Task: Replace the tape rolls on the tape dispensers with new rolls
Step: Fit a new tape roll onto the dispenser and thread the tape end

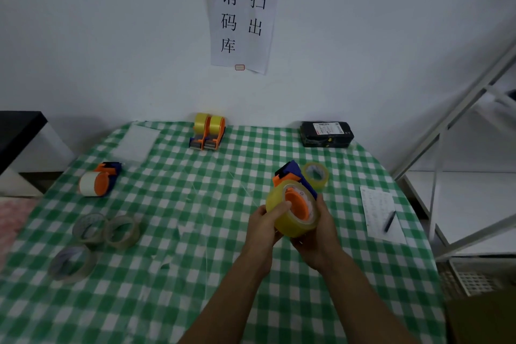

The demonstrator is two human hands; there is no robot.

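Note:
A fat yellow tape roll (290, 222) sits around the orange hub of a blue-and-orange dispenser (293, 176) held above the table. My left hand (266, 225) grips the roll from its left side. My right hand (318, 234) holds the roll and dispenser from below and right. Another yellow roll (316, 174) lies flat just behind. Two loaded dispensers (208, 130) stand at the back. A dispenser with a pale roll (97, 181) lies at the left. Three near-empty clear rolls (106, 232) lie front left.
The table has a green-and-white checked cloth (181, 260). A black wrapped parcel (326, 134) sits back right. A paper sheet with a pen (389, 220) lies at the right edge. A white metal rack (460, 126) stands to the right; a printed notice (243, 17) hangs on the wall.

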